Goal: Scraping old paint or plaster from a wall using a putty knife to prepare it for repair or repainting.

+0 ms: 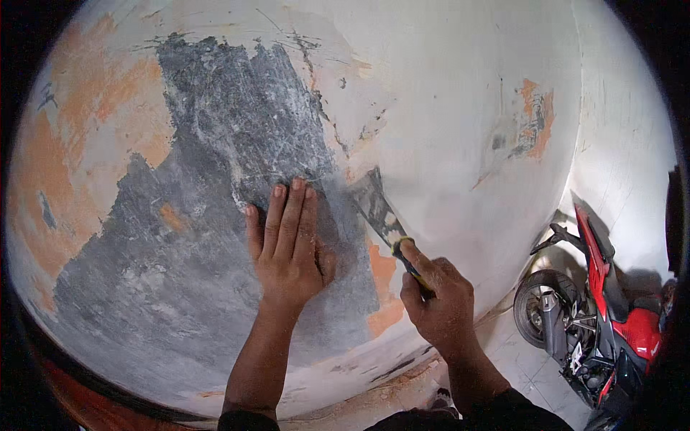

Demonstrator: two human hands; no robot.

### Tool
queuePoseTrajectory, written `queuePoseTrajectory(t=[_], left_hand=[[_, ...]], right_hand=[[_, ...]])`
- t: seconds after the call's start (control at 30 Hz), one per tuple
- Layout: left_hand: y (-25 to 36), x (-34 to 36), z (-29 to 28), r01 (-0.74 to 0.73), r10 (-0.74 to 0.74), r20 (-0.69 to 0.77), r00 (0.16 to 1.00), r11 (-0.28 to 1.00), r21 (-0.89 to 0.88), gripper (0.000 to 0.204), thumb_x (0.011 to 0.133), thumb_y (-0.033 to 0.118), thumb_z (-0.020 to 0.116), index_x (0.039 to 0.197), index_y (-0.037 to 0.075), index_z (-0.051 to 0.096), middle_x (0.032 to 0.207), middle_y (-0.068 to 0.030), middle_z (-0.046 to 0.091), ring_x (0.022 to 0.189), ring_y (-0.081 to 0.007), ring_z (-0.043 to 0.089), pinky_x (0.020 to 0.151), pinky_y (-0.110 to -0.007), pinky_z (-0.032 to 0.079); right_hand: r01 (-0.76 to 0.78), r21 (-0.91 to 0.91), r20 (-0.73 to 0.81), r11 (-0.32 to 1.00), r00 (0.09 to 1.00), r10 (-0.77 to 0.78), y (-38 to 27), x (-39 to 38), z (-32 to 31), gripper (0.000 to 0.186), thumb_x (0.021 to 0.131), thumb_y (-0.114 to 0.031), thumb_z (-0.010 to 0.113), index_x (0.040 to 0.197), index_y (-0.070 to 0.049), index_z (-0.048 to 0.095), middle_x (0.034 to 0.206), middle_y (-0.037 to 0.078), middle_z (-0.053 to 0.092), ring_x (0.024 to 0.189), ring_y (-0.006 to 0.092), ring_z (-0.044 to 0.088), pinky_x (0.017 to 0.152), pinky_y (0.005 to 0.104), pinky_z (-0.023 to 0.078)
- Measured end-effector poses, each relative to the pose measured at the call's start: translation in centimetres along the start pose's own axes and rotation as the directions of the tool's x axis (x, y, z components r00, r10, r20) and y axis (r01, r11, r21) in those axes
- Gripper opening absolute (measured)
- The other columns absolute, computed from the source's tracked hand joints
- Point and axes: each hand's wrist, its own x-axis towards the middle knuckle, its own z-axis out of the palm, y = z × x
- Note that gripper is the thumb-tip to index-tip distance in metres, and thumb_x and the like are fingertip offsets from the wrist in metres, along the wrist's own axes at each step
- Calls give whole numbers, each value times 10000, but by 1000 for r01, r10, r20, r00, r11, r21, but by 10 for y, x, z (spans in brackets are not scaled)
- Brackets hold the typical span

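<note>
My right hand (440, 293) grips the black and yellow handle of a putty knife (384, 221). Its wide metal blade, smeared with pale residue, meets the wall at the right border of a bare grey patch (180, 244). Flat against that grey patch, just left of the blade, rests my left hand (289, 244), fingers stretched upward and holding nothing. White and peach-orange paint (93, 136) surrounds the patch with ragged edges. A dark crack (327, 115) runs down through the paint above the knife.
A red and black motorcycle (596, 316) stands on the tiled floor (550, 384) at the right, by the wall corner. Another scraped spot (535, 118) marks the wall at upper right. Crumbled debris (388, 399) lies along the wall's foot. Something reddish-brown (93, 402) shows at lower left.
</note>
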Motion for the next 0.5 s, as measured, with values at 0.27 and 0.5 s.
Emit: queuePoseTrajectory(t=[0.27,0.5], left_hand=[[1,1,-2,17,-17,-10,1000,1000,-20,509,923,172,349,1384,36,519,1468,-121,477,1416,-297,374,1185,-552,165],[2,4,-1,14,-15,-32,999,1000,-15,500,922,156,347,1367,25,534,1448,-133,497,1408,-295,389,1187,-548,162]], right_hand=[[-26,55,-18,998,999,28,-6,25,3,494,793,27,646,1276,-80,639,753,127,617,623,201,592,596,307,495],[3,18,12,1000,1000,-3,9,23,-1,523,801,-8,673,1309,-122,622,773,99,638,633,173,609,593,301,516]])
